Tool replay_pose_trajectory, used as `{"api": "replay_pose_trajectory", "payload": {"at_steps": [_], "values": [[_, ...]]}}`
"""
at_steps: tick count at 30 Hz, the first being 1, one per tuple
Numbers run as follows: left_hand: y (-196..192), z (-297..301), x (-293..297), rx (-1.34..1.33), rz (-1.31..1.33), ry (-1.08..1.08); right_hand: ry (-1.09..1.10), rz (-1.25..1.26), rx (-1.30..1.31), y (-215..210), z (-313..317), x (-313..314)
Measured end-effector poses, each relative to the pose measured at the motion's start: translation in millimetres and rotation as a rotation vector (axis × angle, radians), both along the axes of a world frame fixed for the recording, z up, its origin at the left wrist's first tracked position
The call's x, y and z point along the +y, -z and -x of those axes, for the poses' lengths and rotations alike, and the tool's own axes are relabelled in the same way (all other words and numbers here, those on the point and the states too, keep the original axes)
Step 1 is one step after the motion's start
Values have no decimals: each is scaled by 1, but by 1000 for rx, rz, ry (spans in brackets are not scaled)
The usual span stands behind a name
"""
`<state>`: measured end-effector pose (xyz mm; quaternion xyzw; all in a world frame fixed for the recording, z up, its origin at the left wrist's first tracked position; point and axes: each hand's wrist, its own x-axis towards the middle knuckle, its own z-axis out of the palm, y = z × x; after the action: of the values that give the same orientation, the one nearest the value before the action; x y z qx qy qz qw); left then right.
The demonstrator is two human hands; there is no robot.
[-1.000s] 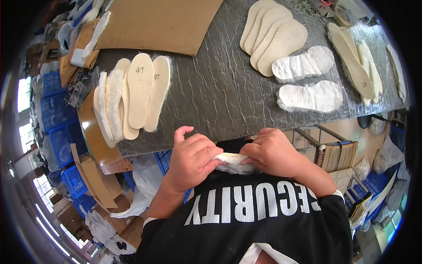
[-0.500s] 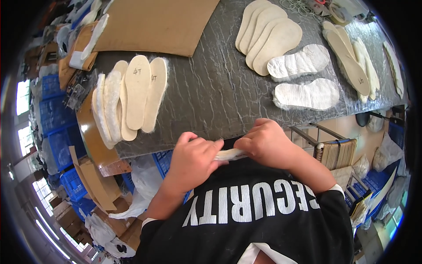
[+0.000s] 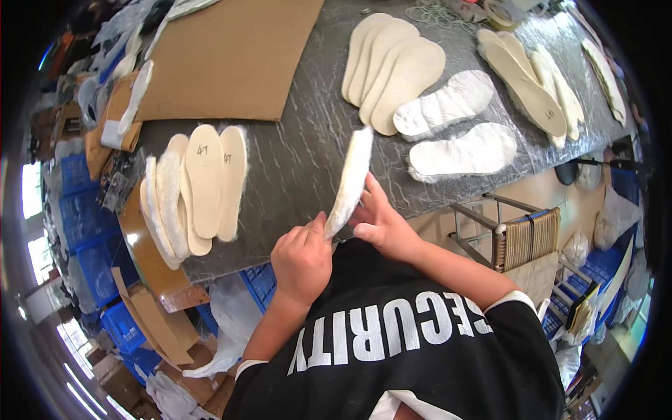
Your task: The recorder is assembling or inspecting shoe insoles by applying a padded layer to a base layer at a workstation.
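Since the earlier frames, both hands are lifting away from the chest, and the fleece-lined insole (image 3: pixel 352 178), previously bunched between them, is now standing out straight over the near edge of the tabletop (image 3: pixel 308 150).

Left hand (image 3: pixel 302 259): closing around the insole's lower end, thumb and fingers pinching it from the left. Right hand (image 3: pixel 378 220): gripping the same end from the right, fingers pressing along its edge. Held edge-on in this way, the insole is showing its fluffy white lining along one face, seemingly so that lining and board can be checked or pressed together.

Left portion of the tabletop: a fan of finished insoles (image 3: pixel 196 189) is lying overlapped, smooth tan sides up. Far edge: a cardboard sheet (image 3: pixel 234 56) is lying flat. Right of centre: a stack of plain tan insoles (image 3: pixel 395 70) is resting beside two fleecy white pieces (image 3: pixel 455 126) lying lining-up, with further tan insoles (image 3: pixel 532 87) toward the right corner. Sorting by kind appears to be keeping each group within reach.
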<state>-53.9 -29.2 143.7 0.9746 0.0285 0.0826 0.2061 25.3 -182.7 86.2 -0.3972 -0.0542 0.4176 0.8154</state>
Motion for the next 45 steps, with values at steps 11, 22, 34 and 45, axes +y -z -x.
{"api": "replay_pose_trajectory", "payload": {"at_steps": [11, 22, 34, 45], "values": [[7, 9, -16, 130, 26, 109, -9, 153, 30, 6, 1, 6], [-12, -29, -2, 144, 856, -198, 32, 481, -517, 7, 4, 3], [6, -47, 8, 230, 1320, -196, 244, 222, -4, -8, -33, -20], [-25, -92, 4, -164, 309, 239, 218, 161, -142, -14, -18, -13]]}}
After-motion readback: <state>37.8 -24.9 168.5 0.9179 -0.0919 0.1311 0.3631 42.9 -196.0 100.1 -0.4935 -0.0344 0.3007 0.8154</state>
